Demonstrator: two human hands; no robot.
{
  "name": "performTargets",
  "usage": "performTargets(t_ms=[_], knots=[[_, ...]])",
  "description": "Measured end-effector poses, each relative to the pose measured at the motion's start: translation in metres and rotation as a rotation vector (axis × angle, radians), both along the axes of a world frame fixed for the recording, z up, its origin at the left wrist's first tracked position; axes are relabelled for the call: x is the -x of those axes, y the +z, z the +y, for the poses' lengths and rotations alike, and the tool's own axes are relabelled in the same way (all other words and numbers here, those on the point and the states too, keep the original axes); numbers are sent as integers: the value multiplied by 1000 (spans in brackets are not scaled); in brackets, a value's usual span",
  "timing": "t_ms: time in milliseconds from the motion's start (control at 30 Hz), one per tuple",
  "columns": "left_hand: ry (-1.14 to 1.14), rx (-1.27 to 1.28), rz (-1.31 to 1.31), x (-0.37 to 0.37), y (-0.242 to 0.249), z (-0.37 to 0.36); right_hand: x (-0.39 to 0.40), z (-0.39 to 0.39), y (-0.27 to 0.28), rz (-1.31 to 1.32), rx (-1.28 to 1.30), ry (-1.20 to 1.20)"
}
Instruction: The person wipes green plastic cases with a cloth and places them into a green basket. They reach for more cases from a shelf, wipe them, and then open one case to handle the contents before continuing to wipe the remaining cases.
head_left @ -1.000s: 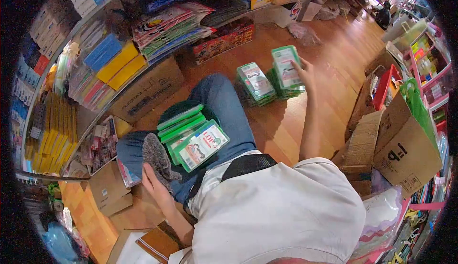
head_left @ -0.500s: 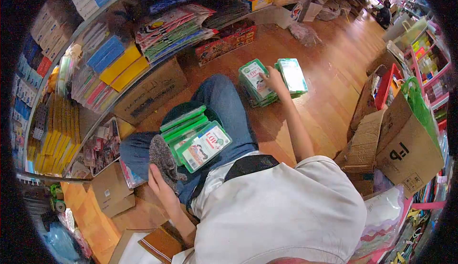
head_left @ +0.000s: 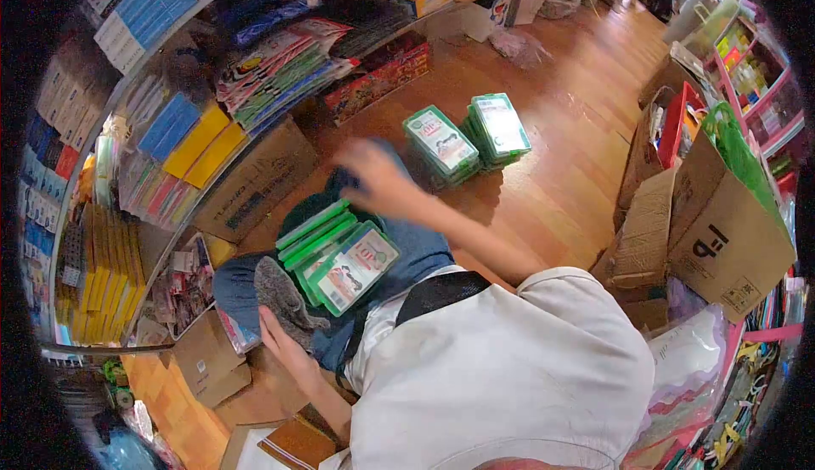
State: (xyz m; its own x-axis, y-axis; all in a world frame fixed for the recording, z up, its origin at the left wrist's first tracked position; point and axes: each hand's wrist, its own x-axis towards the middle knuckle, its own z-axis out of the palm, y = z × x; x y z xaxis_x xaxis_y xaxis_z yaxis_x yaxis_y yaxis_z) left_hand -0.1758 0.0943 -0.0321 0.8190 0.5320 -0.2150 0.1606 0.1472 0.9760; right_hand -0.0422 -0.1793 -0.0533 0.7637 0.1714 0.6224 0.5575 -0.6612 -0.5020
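Observation:
Several green-edged plastic cases (head_left: 355, 268) lie fanned in my lap, the front one with a white label. My left hand (head_left: 278, 338) is closed on a grey cloth (head_left: 284, 300) beside them; its fingertips are partly hidden by the cloth. Above the cases is my right hand (head_left: 373, 183), smeared by motion, so its fingers cannot be made out. Two stacks of similar green cases stand on the floor past my knee: a left stack (head_left: 441, 143) and a right stack (head_left: 499, 129), close together.
Shelves of books and packs (head_left: 191, 143) curve along the left. A cardboard box (head_left: 255, 181) sits below them. Open cardboard boxes (head_left: 722, 232) stand at the right, one with a red tray (head_left: 677, 126). An orange-brown box (head_left: 297, 443) lies near my left forearm.
My right hand has left the left stack on the floor and moved back over my lap. The view has shifted slightly. My left hand stays at the grey cloth.

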Motion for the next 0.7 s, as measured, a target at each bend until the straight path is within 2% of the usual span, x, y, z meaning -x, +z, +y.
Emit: performTargets(t_ms=[33,67,100,133,200,233,300,333,367,433,467,500,567,667,700], knots=[[17,13,1,0,0,2,2,20,-2,41,49,260],[32,24,-2,-1,2,4,19,38,2,129,126,387],[30,21,-9,0,8,3,30,59,-20,106,306,371],[8,48,-46,2,16,-1,47,70,-16,59,432,369],[-9,80,-82,1,18,-3,56,85,-47,-102,453,259],[-13,96,-86,-1,13,2,54,84,-54,-102,457,273],[-7,31,-67,4,12,4,52,82,-66,106,434,223],[2,-52,-44,6,15,2,54,73,-45,157,450,210],[-46,-12,-53,2,-4,18,54,66,-31,196,393,288],[19,-112,89,3,10,11,55,55,-24,257,473,356],[-26,-121,-28,2,7,11,58,55,-13,303,566,362],[-4,-157,-12,1,11,10,61,55,-4,347,662,362],[-51,-161,-47,-1,16,15,61,58,-18,335,534,374],[41,-199,-35,2,22,12,60,58,-17,383,403,409],[63,-199,-33,3,20,16,64,59,-9,328,401,394]])
